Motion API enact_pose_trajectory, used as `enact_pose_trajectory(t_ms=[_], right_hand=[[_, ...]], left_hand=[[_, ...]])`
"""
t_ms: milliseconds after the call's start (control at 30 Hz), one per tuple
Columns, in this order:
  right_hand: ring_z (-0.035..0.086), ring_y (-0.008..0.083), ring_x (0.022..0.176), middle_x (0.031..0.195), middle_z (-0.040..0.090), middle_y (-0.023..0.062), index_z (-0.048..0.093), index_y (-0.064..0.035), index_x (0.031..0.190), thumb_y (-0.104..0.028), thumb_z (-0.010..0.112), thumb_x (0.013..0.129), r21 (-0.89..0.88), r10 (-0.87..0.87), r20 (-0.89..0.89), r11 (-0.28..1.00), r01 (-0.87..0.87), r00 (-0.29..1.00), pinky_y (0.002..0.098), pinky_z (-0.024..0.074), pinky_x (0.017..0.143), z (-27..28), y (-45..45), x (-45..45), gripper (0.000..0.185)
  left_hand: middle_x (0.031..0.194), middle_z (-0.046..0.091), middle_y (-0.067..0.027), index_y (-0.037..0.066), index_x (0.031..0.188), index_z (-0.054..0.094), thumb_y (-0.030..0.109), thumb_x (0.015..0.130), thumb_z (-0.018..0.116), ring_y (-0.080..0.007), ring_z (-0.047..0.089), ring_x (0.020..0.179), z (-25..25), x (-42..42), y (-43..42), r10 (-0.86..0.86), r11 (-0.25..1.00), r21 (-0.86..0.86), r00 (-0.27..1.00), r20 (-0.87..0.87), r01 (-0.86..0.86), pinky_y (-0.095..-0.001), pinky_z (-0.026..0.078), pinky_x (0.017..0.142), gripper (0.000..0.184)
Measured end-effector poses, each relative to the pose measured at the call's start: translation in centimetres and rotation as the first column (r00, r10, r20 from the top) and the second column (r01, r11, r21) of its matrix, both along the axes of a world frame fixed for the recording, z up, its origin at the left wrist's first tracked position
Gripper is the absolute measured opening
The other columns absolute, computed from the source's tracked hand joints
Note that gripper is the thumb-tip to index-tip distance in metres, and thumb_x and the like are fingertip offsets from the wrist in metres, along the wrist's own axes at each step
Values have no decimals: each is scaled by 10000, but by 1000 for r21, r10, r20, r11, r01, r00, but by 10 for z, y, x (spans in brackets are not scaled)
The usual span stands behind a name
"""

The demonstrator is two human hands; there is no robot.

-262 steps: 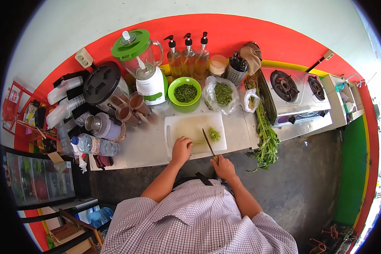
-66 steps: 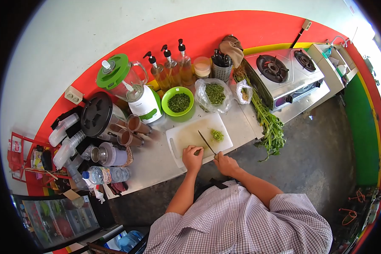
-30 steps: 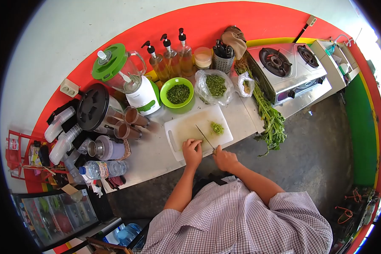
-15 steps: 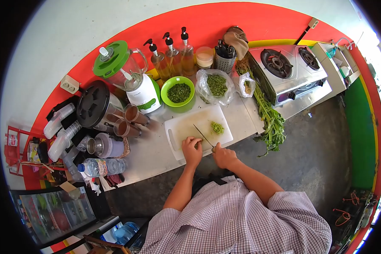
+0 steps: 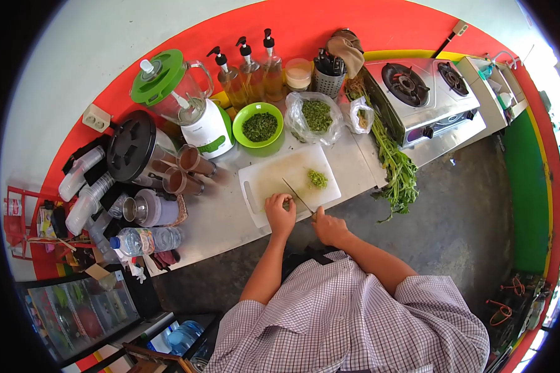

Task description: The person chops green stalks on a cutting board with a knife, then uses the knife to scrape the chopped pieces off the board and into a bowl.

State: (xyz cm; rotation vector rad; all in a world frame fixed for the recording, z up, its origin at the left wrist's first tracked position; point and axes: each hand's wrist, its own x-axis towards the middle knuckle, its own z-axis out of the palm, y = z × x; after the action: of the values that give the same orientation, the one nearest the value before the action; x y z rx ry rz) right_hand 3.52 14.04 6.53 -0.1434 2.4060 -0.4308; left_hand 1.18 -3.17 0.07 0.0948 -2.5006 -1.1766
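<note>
On a white cutting board (image 5: 264, 174) lies a small pile of chopped light-green pieces (image 5: 317, 179). My right hand (image 5: 330, 227) is wrapped round the handle of a knife (image 5: 298, 195) at the board's near edge, its blade slanting away to the left across the board. To the left of the blade, my left hand (image 5: 280, 213) rests on the board with fingers curled. A trace of green shows by its fingertips, but what they hold is mostly hidden.
Behind the board are a green bowl (image 5: 274, 142) and a plastic bag (image 5: 337, 124), both with chopped greens. A leafy green bunch (image 5: 397, 180) overhangs the counter edge beside the gas stove (image 5: 442, 102). Leftward stand a blender (image 5: 206, 133), brown-filled cups (image 5: 196, 160) and a water bottle (image 5: 146, 241).
The camera view has shifted slightly, so the counter items sit a little differently in the frame. Both hands and the knife keep nearly the same place on the board.
</note>
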Motion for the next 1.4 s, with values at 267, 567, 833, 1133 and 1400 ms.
enact_pose_trajectory(t_ms=[267,567,833,1133,1400], right_hand=[[709,413,1028,1106,714,263,415,26,1285,-393,514,1022,76,53,-5,996,-52,999,511,550,882,16,-7,4,505],[701,442,1008,1097,703,290,394,71,1350,-412,504,1025,29,27,14,999,-27,1000,528,545,880,19,-10,-4,593],[686,451,1045,1113,696,294,373,61,1340,-421,492,1031,43,50,58,998,-52,997,525,533,911,33,-12,-10,585],[673,443,1092,1129,692,297,355,70,1376,-411,494,1030,49,44,113,998,-49,993,514,521,947,35,-16,-11,609],[697,434,1035,1108,699,293,349,104,1396,-397,504,1020,7,91,35,996,-92,995,516,546,896,27,-11,-8,645]], left_hand=[[871,624,-90,64,898,690,43,804,714,-326,581,879,-3,3,-5,-48,998,-40,995,-86,45,-445,459,819,99],[867,637,-94,40,901,710,13,779,697,-323,589,861,-7,5,-12,-96,995,-38,982,-163,91,-429,473,795,126],[864,640,-117,34,892,696,-3,784,687,-342,597,856,-4,5,-9,-59,998,5,989,-137,61,-440,477,797,115],[872,627,-99,35,909,701,-10,765,674,-326,586,875,-6,7,-11,-96,995,-27,984,-152,93,-431,467,823,154],[900,636,-131,10,929,703,-23,749,629,-350,582,891,-5,8,-15,-130,991,3,983,-129,131,-447,480,819,198]])
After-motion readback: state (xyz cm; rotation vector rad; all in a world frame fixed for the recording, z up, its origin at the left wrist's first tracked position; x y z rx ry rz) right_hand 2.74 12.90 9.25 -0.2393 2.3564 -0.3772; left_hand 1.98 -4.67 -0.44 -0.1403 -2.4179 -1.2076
